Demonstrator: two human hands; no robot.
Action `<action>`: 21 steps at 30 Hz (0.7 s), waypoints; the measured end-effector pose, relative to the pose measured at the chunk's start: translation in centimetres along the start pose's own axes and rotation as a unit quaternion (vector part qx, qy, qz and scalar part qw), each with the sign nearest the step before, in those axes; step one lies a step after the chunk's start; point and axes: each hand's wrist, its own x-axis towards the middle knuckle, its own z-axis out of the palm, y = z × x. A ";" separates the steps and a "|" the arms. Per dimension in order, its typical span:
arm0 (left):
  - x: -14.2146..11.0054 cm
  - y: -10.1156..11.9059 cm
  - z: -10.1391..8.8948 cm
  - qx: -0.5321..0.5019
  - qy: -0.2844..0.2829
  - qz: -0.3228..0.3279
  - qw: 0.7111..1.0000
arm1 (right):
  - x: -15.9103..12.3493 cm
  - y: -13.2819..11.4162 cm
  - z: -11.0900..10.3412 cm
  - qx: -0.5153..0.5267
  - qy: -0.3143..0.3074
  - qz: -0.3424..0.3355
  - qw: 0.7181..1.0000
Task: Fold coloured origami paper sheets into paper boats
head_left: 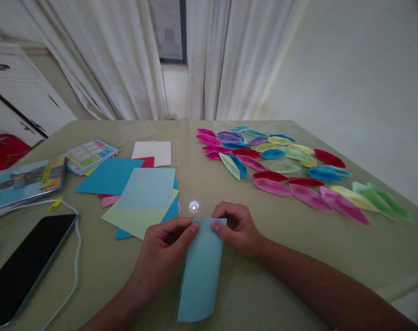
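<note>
Between my two hands is a light blue sheet of paper (201, 271), bent over lengthwise into a tall narrow strip. My left hand (164, 248) pinches its upper left corner between thumb and finger. At the upper right corner my right hand (239, 230) grips it the same way, thumb in front and fingers behind. The strip's lower end curves toward me, and its two layers stand slightly apart at the left edge. Just beyond my left hand lie loose square sheets, with a pale blue sheet (147, 186) over a pale green sheet (136, 221) and a bright blue sheet (110, 177).
Many folded paper boat-like pieces (274, 154) in several colours spread over the table's (298, 257) right side. At left are a black-screened phone (30, 271), a white cable (77, 248), a booklet (26, 181) and a printed card (92, 155). White paper (152, 152) lies farther back.
</note>
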 end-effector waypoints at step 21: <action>0.0 -0.3 -0.1 0.034 0.039 0.025 0.998 | 0.7 -0.1 -0.2 0.074 -0.022 0.113 0.991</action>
